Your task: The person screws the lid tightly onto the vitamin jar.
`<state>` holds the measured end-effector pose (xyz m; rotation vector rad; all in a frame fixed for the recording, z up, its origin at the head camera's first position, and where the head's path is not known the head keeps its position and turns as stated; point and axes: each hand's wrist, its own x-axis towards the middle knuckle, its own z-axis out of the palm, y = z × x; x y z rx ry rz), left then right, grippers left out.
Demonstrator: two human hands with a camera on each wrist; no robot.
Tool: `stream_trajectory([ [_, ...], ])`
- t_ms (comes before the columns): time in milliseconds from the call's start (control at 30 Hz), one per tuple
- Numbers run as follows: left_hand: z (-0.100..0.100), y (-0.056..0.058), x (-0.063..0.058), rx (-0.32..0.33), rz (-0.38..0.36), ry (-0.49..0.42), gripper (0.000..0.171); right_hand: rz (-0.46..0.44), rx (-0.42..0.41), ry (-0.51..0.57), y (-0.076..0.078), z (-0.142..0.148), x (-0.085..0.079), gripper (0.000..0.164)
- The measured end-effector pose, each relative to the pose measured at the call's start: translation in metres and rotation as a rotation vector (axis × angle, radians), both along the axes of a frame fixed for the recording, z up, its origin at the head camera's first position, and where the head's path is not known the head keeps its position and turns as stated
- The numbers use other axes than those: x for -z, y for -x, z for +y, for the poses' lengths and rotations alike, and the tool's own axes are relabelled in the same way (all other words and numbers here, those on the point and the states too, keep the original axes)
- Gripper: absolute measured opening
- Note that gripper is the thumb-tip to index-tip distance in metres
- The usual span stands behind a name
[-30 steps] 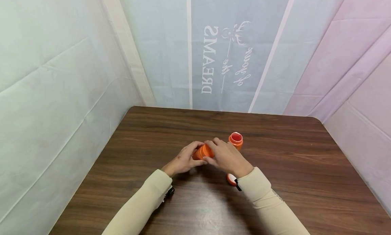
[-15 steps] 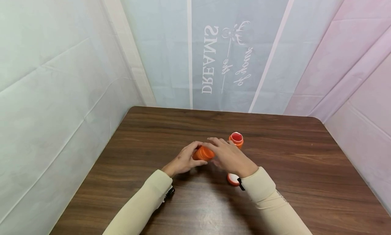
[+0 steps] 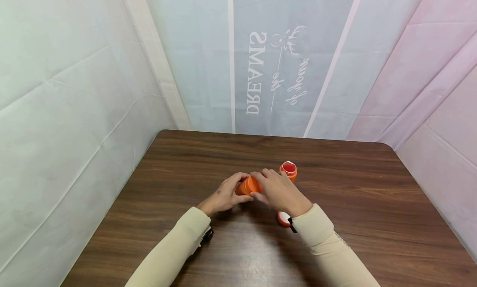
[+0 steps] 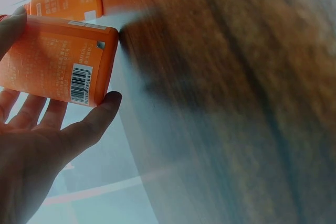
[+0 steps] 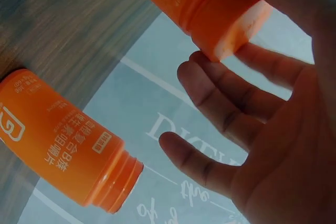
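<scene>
My left hand (image 3: 223, 196) grips an orange bottle (image 4: 55, 59), its body tilted toward the right hand. A barcode label shows on the bottle's side in the left wrist view. With thumb and fingers my right hand (image 3: 280, 191) pinches the orange cap (image 5: 228, 19) at that bottle's top. Behind the right hand stands a second orange bottle (image 5: 68, 140), upright and uncapped, with a threaded neck and a red opening in the head view. A loose cap (image 3: 284, 218) lies near the right wrist, white inside showing; the sleeve side partly hides it.
A dark wood-grain table (image 3: 193, 154) carries everything. Pale cloth walls (image 3: 93, 92) rise at the left, back and right, and the back one bears white lettering (image 3: 255, 73).
Half a second ago my right fingers were spread and lifted off the cap, to the right; now they are closed round it again. The left hand, standing bottle and loose cap stay put.
</scene>
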<state>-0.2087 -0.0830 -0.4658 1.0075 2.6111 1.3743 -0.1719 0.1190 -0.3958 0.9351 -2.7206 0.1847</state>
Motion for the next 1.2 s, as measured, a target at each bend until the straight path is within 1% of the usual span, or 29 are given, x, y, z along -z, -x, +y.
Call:
stream_trajectory([
  [167, -0.001, 0.002, -0.003, -0.002, -0.005, 0.011, 0.054, -0.008, 0.054, 0.014, 0.004, -0.004, 0.001, 0.05],
  [267, -0.002, 0.004, -0.005, -0.004, -0.004, 0.009, 0.055, -0.021, 0.062, 0.014, 0.006, -0.004, 0.0, 0.058],
  [400, -0.003, 0.006, -0.007, -0.002, -0.001, 0.0, 0.056, -0.011, -0.001, 0.026, 0.01, -0.002, -0.003, 0.071],
  [533, -0.004, 0.007, -0.009, 0.013, -0.018, -0.021, 0.056, -0.02, -0.082, 0.05, 0.012, 0.0, -0.006, 0.07],
  [667, -0.005, 0.01, -0.01, 0.028, -0.048, -0.036, 0.056, -0.035, -0.101, 0.032, 0.014, 0.001, -0.009, 0.066],
  [800, -0.005, 0.01, -0.01, 0.026, -0.051, -0.029, 0.055, -0.033, -0.092, 0.016, 0.012, 0.0, -0.008, 0.063],
  [900, -0.004, 0.009, -0.009, 0.023, -0.05, -0.03, 0.055, -0.036, -0.081, 0.027, 0.011, -0.001, -0.007, 0.061],
  [1067, -0.004, 0.008, -0.007, 0.02, -0.036, -0.023, 0.056, -0.054, -0.028, 0.036, 0.01, -0.002, -0.005, 0.058],
  [1200, -0.003, 0.008, -0.006, 0.012, -0.039, -0.01, 0.054, -0.051, 0.014, 0.034, 0.011, -0.003, -0.002, 0.056],
])
